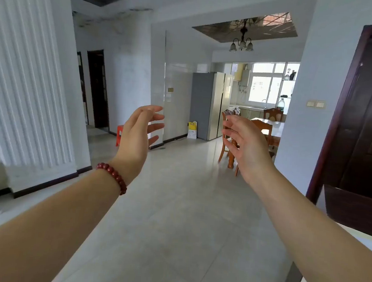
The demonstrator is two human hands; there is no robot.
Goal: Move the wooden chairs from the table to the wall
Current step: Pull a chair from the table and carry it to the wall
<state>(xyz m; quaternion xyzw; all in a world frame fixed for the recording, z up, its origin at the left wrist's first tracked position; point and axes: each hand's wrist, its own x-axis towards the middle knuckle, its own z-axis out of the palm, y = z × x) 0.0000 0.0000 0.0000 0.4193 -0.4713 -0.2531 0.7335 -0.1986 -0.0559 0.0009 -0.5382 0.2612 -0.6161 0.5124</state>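
both hands are raised in front of the person and hold nothing: the left hand (140, 128), with a red bead bracelet (112, 176) on its wrist, has its fingers spread wide and loose, and the right hand (246, 145) is likewise open, fingers fanned toward the dining area. the wooden chairs are all at the table (276, 129), well apart from the hands across a stretch of bare tiled floor (175, 206); 1 chair (262, 124) shows its back on the near side, another (273, 113) stands at the far side, and at least 1 more (221, 151) sits at the left end, partly hidden behind the right hand. nothing looks moved yet, so the step in hand seems to be the walk over to the first chair. to do it well, go for the near chair first, since it blocks the others, and take its backrest with both hands on the top rail or side posts so the weight is shared. lift it rather than drag it, as the legs could scrape the tiles, and draw it straight back so it clears the table leg (231, 155). which wall is meant cannot be told from here; the tiled wall (175, 95) beside the fridge (208, 104) looks the nearest free run
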